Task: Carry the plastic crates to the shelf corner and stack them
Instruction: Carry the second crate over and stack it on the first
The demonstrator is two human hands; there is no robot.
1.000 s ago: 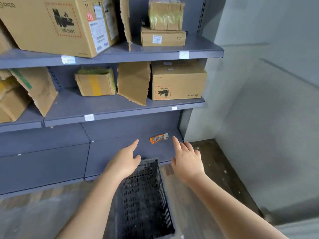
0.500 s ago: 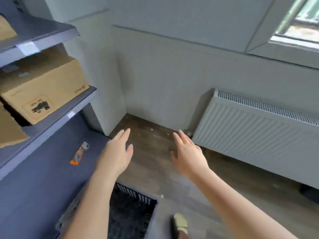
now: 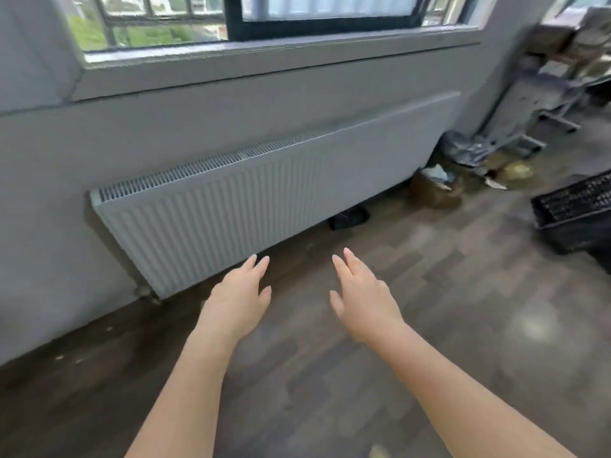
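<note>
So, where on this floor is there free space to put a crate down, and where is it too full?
Free: the wood floor between the radiator, the black crate at right, and both empty hands, left hand and right hand. Crowded: the far right corner, with debris and a metal frame.

Both hands, the left hand [image 3: 238, 297] and the right hand [image 3: 363, 300], hang flat and empty over bare wooden floor [image 3: 429, 325], with open air between them and nothing underfoot straight ahead. To the left the way is walled off by a long radiator [image 3: 211, 209] running under the window sill [image 3: 264, 66]. A small dark object [image 3: 348, 218] lies at the radiator's foot. Further right, litter and a brown bag [image 3: 434, 190] clutter the corner. A black plastic crate [image 3: 575, 214] sits on the floor at the right edge, well apart from the hands, with clear floor leading to it. Blurred grey frames [image 3: 529, 104] stand behind.
</note>
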